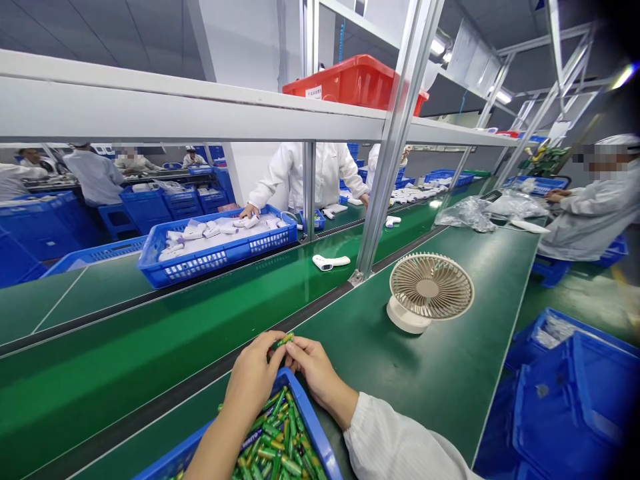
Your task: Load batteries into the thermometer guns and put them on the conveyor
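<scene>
Two hands meet on one green battery

I count one battery [285, 339] up between the fingers, just below the centre of the frame, over the far corner of a blue bin [316, 432]. The left hand [251, 371] pinches it from one side, fingers curled in close; the right hand [317, 373] has its thumb and fingertips narrowed on the other end. The bin itself, one of it, sits at the bottom centre, with loose batteries [280, 437] heaped in it, too many and too tangled for me to count.

One fan [427, 288] stands on the bench right of centre, its round beige grille tipped upward. Two white handheld devices lie apart on the green belt: one [330, 263] at mid-frame, one [393, 221] farther up. A single blue basket [220, 250] left of centre holds a jumble of the same sort, and one co-worker's hand [249, 211] rests on them. One red tub [350, 81] sits on the shelf at the upper centre.

The battery in the fingers is a slim little cylinder, glossy green with a yellowish-gold part, lying slantwise and half hidden by the fingers; any lettering on it is too small to read. Those in the bin show the same green and gold, pointing every which way.
</scene>
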`<state>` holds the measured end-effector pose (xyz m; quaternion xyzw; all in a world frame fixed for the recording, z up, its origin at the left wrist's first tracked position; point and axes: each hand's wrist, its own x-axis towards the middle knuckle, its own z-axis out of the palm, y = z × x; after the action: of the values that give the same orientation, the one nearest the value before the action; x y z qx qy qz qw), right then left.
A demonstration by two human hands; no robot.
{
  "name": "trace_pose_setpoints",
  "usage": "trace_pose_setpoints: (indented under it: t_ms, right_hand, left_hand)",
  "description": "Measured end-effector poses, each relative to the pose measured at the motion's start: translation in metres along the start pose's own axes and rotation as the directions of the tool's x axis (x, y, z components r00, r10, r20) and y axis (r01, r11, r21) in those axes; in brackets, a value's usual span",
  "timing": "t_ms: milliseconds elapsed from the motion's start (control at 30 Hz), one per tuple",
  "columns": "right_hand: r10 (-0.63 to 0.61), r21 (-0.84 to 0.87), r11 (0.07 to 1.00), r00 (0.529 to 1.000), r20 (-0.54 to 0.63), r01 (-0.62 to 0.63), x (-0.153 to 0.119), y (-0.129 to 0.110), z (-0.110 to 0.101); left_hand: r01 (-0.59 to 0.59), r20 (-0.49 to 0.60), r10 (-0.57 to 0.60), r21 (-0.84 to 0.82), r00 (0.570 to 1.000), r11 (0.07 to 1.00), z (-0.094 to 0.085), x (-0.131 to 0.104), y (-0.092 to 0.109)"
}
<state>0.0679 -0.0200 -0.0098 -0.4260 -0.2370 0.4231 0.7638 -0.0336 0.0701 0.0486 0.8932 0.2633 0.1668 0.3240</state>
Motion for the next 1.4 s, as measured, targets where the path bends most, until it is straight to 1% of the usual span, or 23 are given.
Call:
trace_pose_setpoints:
  t_ms: [67, 133, 233, 367, 500, 567, 733, 967, 1167, 1400]
  right_hand:
    - [-0.014, -0.016, 1.0, 1.0, -0.017, 0.013, 0.002, 0.002, 0.0]
    - [-0.013, -0.022, 1.0, 1.0, -0.02, 0.013, 0.004, 0.003, 0.0]
    - [-0.01, -0.032, 0.999, 1.0, -0.022, 0.009, 0.004, 0.002, 0.0]
    - [-0.027, -0.037, 0.999, 0.998, -0.054, 0.025, 0.004, 0.003, 0.0]
    - [-0.04, -0.006, 0.999, 0.993, -0.107, 0.039, 0.006, 0.004, -0.003]
    - [-0.032, 0.018, 0.999, 0.992, -0.119, 0.035, 0.006, 0.004, -0.004]
    - [0.001, 0.06, 0.998, 0.995, -0.1, 0.005, 0.006, 0.004, -0.005]
    - [0.028, 0.078, 0.997, 0.997, -0.074, -0.022, 0.005, 0.005, -0.005]
    - [0.03, 0.098, 0.995, 0.996, -0.083, -0.021, 0.006, 0.007, -0.007]
    - [0.048, 0.117, 0.992, 0.995, -0.088, -0.038, 0.006, 0.005, -0.009]
  left_hand:
    - [0.046, 0.063, -0.046, -0.002, 0.997, 0.999, -0.002, 0.0, 0.001]
    - [0.058, 0.088, -0.059, 0.016, 0.994, 0.998, -0.002, 0.0, 0.001]
    - [0.006, 0.046, -0.008, 0.037, 0.999, 0.999, 0.001, 0.001, -0.003]
    - [-0.072, 0.001, 0.071, 0.014, 0.997, 0.997, 0.009, 0.004, -0.01]
    - [-0.08, -0.048, 0.081, 0.031, 0.996, 0.996, 0.013, 0.006, -0.014]
    - [-0.076, -0.048, 0.078, 0.043, 0.996, 0.996, 0.013, 0.006, -0.013]
    - [-0.076, 0.009, 0.076, 0.061, 0.997, 0.995, 0.01, 0.003, -0.007]
    - [-0.023, 0.03, 0.021, 0.081, 0.999, 0.996, 0.006, -0.001, 0.0]
    - [-0.024, 0.039, 0.021, 0.086, 0.999, 0.996, 0.002, -0.004, 0.007]
    - [-0.019, 0.034, 0.015, 0.102, 0.999, 0.995, 0.002, -0.007, 0.007]
